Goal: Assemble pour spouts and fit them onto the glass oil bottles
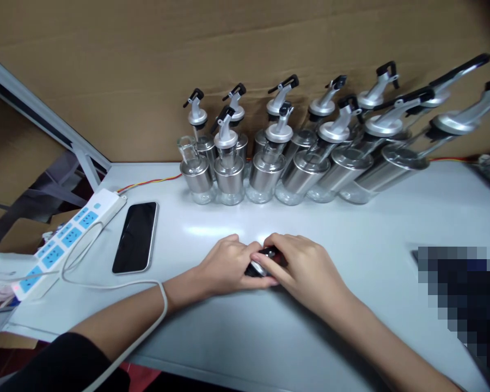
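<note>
Close together above the table, my left hand (231, 264) and my right hand (304, 264) are both closed on one small black-and-silver piece (261, 265), which looks like a bottle pourer. Fingers cover most of it. Behind the hands stand several glass oil bottles with steel sleeves, in two rows. A silver pourer (226, 138) with a black lever tops nearly every one. The front-left bottle (197, 177) has a bare glass neck.
A phone (135, 238) lies left of my hands, by a white power strip (71, 238) with blue sockets. A white cable (122, 283) crosses my left forearm. Cardboard (126, 71) stands behind the table (212, 326). A dark, pixelated item (461, 288) is at right.
</note>
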The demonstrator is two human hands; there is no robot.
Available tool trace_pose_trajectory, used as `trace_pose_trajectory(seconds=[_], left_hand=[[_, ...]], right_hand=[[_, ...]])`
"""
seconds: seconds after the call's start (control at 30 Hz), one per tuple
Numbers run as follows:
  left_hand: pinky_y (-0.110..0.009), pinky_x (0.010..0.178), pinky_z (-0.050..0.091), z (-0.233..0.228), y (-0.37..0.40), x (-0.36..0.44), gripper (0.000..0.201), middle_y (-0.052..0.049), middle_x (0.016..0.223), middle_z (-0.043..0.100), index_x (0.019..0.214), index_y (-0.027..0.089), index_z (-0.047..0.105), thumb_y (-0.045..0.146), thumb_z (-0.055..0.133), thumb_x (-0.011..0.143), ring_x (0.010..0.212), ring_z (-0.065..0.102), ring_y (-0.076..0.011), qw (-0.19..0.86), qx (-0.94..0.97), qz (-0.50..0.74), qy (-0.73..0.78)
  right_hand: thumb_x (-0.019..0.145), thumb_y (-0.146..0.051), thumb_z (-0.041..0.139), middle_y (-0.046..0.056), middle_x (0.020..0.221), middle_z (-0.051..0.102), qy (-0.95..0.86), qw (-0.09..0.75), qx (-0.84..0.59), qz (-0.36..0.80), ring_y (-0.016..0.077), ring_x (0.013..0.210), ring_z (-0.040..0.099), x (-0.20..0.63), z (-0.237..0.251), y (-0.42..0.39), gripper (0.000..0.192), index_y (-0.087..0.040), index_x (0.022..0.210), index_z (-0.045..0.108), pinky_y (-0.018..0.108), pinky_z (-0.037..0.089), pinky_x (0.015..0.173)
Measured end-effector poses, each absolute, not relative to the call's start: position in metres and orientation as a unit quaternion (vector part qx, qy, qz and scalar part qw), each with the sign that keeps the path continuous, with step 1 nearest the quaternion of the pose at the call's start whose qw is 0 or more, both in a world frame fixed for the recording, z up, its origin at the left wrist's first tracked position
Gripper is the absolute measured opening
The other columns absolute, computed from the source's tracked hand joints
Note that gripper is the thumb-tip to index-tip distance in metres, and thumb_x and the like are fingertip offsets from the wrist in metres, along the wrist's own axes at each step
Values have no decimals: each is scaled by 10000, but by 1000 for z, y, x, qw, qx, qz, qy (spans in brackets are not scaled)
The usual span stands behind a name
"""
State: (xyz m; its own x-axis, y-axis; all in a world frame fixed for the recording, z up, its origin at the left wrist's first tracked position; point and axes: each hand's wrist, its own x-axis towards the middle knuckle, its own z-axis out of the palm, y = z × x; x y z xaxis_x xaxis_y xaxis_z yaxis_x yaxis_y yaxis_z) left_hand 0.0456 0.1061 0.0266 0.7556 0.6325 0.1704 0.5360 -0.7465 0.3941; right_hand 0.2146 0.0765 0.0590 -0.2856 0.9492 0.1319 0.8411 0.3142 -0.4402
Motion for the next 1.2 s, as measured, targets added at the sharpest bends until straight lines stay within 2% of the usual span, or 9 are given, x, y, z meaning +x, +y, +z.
trace_pose_trajectory(seconds=[0.2,0.37,0.57,0.73,0.8,0.93,1.03,1.1,1.2], left_hand=[[-288,597,376,23,104,45,362,5,575,640,694,172,538,486,486,866,515,581,-133,129,931,181,291],[-289,586,398,24,104,46,200,7,551,627,732,175,539,366,494,770,476,561,-140,152,910,210,324],[-267,519,364,24,106,46,135,38,431,524,601,204,438,287,453,705,380,459,-113,132,905,235,328],[-257,511,337,25,104,45,173,47,445,533,635,195,468,315,445,759,383,460,-99,92,916,255,295],[-256,519,340,26,104,44,206,44,459,547,656,190,486,342,451,790,388,466,-97,84,916,264,289],[-255,538,360,26,105,42,221,42,466,550,687,188,506,368,465,808,397,480,-100,113,909,262,304],[-264,551,372,26,106,42,211,38,481,559,706,191,519,373,475,801,408,491,-112,132,907,248,313],[-268,548,374,27,106,42,211,34,485,563,702,190,521,371,473,801,408,490,-116,138,906,252,313],[-268,546,375,28,105,42,213,29,491,570,700,188,521,365,466,804,413,494,-117,144,903,261,310]], right_hand=[[861,-513,499,33,533,635,-776,90,-616,102,190,480,572,216,65,79,436,-180,592,584,266,275,484],[898,-440,474,42,524,625,-824,118,-554,9,176,479,567,217,63,76,413,-166,617,602,285,284,528],[912,-331,437,36,478,616,-838,123,-532,-19,150,423,530,213,59,72,414,-165,564,587,302,268,560],[925,-205,301,33,402,574,-821,152,-549,25,131,357,464,214,62,72,518,-187,451,511,304,260,534],[939,-228,265,25,366,526,-797,167,-577,70,130,348,441,217,63,74,548,-198,427,456,294,270,520],[938,-345,358,18,477,587,-744,178,-629,140,158,435,524,227,63,80,432,-208,558,513,274,294,497],[893,-293,437,49,678,692,-727,164,-652,140,194,554,611,236,60,86,248,-202,731,601,277,339,518],[871,-245,437,67,771,715,-721,170,-658,135,210,620,642,241,57,89,204,-195,808,625,281,377,553],[848,-214,442,48,773,717,-710,203,-654,166,197,643,655,245,55,91,180,-196,866,621,269,415,585]])
